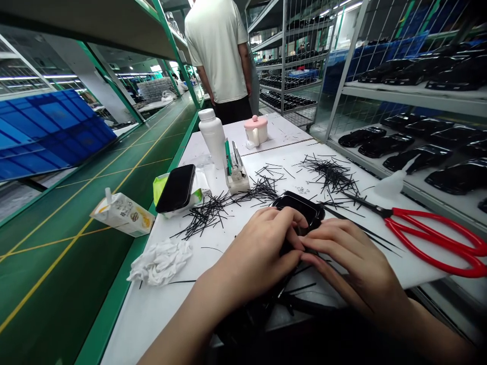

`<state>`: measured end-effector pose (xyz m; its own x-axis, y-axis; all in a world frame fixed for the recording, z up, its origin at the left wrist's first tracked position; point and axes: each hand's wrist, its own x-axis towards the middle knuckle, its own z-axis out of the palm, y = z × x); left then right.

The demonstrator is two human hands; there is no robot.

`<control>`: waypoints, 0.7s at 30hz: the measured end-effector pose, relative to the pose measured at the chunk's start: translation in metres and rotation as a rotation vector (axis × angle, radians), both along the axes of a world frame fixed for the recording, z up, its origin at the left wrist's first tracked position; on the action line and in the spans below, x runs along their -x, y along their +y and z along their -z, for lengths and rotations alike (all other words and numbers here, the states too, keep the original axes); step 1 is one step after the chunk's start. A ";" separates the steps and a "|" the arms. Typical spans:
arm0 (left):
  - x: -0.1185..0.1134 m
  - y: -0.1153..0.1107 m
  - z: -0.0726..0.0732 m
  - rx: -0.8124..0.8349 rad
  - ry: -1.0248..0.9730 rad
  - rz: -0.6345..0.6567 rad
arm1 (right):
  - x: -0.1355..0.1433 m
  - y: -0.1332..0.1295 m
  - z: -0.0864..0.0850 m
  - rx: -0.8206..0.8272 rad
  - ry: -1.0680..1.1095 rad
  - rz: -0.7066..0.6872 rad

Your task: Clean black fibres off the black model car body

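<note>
Between my hands is a glossy black model car [299, 203], its near part hidden behind my fingers. My left hand [262, 243] is closed around its left side, thumb and fingertips pressed in toward the middle. With thumb and fingers pinched together, my right hand [346, 253] meets the left fingertips at the car's near right edge; what lies in that pinch is hidden. Thin black strips [207, 215] are scattered in piles on the white tabletop [213, 253]. To the right lie red-handled scissors [426, 228], their blades toward the car.
Around the hands are a crumpled white cloth [162, 261], a phone [177, 187], a tool holder [238, 177], a white bottle [213, 134], a pink-lidded mug [256, 130] and a drink carton [124, 213]. A green conveyor [95, 203] runs left. Racks of black model cars [414, 157] stand right; a person [216, 50] stands ahead.
</note>
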<state>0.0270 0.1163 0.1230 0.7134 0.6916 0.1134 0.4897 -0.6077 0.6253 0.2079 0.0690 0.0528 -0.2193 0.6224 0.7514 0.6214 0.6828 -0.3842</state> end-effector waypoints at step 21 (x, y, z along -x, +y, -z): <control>0.001 0.001 0.002 -0.006 0.092 0.059 | -0.008 -0.019 0.008 0.477 0.284 -0.196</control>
<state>0.0256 0.1169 0.1206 0.7602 0.6478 0.0496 0.5083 -0.6406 0.5756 0.2159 0.0497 0.0452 -0.1959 0.8742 0.4443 0.3288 0.4854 -0.8101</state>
